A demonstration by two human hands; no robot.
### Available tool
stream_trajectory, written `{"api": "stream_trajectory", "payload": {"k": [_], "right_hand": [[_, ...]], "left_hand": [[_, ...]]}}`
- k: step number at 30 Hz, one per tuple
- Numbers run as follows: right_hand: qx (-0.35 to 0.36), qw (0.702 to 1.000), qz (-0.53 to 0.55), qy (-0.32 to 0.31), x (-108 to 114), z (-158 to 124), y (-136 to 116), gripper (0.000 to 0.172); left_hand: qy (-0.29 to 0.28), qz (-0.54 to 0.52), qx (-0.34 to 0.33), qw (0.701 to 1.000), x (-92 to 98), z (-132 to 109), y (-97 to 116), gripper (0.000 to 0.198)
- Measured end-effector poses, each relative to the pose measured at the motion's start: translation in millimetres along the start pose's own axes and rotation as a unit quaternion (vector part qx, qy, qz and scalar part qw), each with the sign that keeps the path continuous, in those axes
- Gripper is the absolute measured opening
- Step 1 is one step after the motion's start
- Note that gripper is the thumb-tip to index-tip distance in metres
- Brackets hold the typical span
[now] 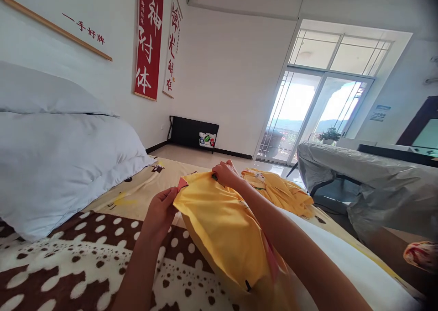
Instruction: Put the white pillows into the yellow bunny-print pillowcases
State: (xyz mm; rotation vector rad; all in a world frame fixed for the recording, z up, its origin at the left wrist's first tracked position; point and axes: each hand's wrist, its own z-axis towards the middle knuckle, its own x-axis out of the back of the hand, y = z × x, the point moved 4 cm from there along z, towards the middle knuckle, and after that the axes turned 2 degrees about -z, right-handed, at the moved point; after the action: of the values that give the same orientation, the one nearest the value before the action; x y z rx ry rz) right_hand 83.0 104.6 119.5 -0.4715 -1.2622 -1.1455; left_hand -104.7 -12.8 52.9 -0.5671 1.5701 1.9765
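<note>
A yellow printed cloth (219, 224), with a pink patch at one corner, is stretched between my two hands above the bed. My left hand (163, 206) is closed on its left corner, thumb and fingers pinched together. My right hand (226, 174) grips the far edge a little further right, its arm crossing over the cloth. The near part of the cloth hangs down in loose folds towards me. Behind my right wrist lies a second bunched yellow cloth (277, 190), on the bed. Something white and smooth (342, 251) is spread under my right forearm.
The bed carries a brown and white dotted blanket (102, 256). White pillows (68, 160) are stacked at the left. A black folded table (191, 133) leans near the wall. A plastic-covered table (328, 165) stands at the right, beyond the bed's edge, before glass doors (308, 105).
</note>
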Motion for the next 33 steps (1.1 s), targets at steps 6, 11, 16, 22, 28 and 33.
{"api": "stream_trajectory", "payload": {"k": [6,11,16,22,28,33], "right_hand": [[0.006,0.999,0.044,0.009,17,-5,-14,0.037],[0.21,0.921,0.322,-0.069,44,-18,-69,0.046],[0.135,0.898,0.373,-0.192,30,-24,-99,0.008],[0.051,0.871,0.477,-0.106,15,-14,-82,0.007],[-0.016,0.826,0.563,0.006,11,-14,-64,0.013],[-0.012,0.8,0.599,0.014,21,-20,-65,0.01]], "left_hand": [[0.056,-0.005,-0.057,0.997,2.2,5,-4,0.036],[-0.012,0.149,-0.061,0.987,0.6,-6,3,0.034],[-0.016,0.149,-0.034,0.988,-2.9,-14,10,0.038],[0.007,0.005,-0.023,1.0,-1.8,-5,4,0.036],[0.015,-0.066,-0.03,0.997,3.2,9,-4,0.031],[-0.087,0.149,-0.007,0.985,1.5,11,-21,0.016]]}}
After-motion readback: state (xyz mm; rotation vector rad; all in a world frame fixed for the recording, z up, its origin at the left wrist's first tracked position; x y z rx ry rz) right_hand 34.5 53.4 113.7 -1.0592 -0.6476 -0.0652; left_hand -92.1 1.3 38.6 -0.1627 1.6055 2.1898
